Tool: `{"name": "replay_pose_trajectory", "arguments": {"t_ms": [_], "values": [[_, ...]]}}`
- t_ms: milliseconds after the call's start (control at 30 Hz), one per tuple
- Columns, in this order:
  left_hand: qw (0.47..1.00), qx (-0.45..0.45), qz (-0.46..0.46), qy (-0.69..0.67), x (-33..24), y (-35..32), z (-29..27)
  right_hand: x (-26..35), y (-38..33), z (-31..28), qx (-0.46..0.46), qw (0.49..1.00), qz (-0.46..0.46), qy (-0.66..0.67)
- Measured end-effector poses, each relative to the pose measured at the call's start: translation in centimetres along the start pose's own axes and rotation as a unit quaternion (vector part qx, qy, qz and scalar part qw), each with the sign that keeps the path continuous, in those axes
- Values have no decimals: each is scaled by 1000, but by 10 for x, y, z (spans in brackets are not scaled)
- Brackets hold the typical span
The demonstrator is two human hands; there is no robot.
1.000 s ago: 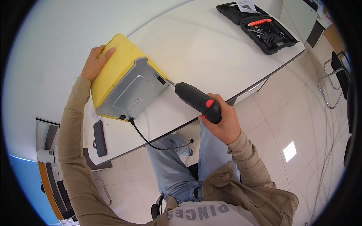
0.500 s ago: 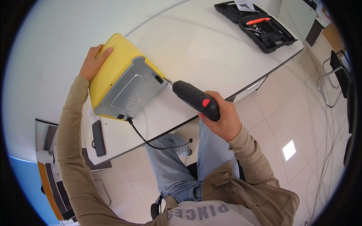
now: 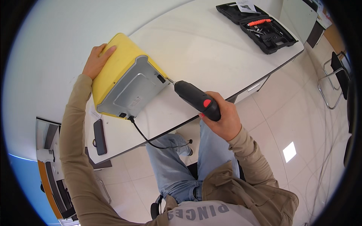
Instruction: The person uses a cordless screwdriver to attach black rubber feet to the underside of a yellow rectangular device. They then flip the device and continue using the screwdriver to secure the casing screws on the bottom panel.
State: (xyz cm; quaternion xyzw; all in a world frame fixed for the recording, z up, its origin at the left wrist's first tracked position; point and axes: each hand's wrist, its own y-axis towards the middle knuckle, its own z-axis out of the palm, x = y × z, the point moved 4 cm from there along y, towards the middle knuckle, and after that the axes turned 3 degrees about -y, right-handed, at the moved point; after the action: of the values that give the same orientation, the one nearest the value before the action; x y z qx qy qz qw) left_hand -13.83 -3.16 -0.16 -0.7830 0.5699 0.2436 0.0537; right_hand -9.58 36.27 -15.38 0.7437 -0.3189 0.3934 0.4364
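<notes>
My left hand (image 3: 98, 60) grips the far left corner of a yellow case (image 3: 122, 56), its thumb on the yellow face and its fingers around the edge. The case has a grey metal panel (image 3: 135, 90) turned toward me and rests on the table. A black power cord (image 3: 145, 137) comes out of the panel's lower left end and hangs over the table edge. My right hand (image 3: 225, 119) is wrapped around a black cordless screwdriver (image 3: 194, 96) with a red round spot. Its bit (image 3: 171, 81) points at the right corner of the case; whether it sits in a screw is too small to tell.
An open black tool case (image 3: 264, 34) with bits and an orange flexible shaft (image 3: 259, 22) lies at the far right of the white table (image 3: 192, 41). A dark oblong case (image 3: 99, 137) lies near the left table edge. A chair (image 3: 337, 73) stands on the right.
The yellow case and my left arm appear slightly farther right, as does most of the scene. Both hands keep their hold, and the bit stays at the same corner.
</notes>
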Motion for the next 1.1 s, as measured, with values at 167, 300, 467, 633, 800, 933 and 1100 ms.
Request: {"name": "replay_pose_trajectory", "arguments": {"t_ms": [167,300,467,633,800,933,1100], "values": [[1000,8,-19,9,-5,-1,3,-3,-1,0,-18,1000,-15,10],[1000,-1,-21,2,-4,-1,1,-2,-2,-2,-9,1000,-2,15],[1000,-10,-22,-19,4,3,1,-2,-2,-3,-13,1000,-13,21],[994,-103,38,16,-2,-9,-11,-2,-1,-3,-8,1000,-9,18],[948,-217,234,-11,-81,-69,-35,-4,-1,-3,-13,1000,-11,22],[854,-111,475,181,-161,-141,14,-4,-1,-7,-18,999,-1,42],[772,-68,531,342,-151,-155,106,-1,-1,-3,-15,999,-7,44]]}}
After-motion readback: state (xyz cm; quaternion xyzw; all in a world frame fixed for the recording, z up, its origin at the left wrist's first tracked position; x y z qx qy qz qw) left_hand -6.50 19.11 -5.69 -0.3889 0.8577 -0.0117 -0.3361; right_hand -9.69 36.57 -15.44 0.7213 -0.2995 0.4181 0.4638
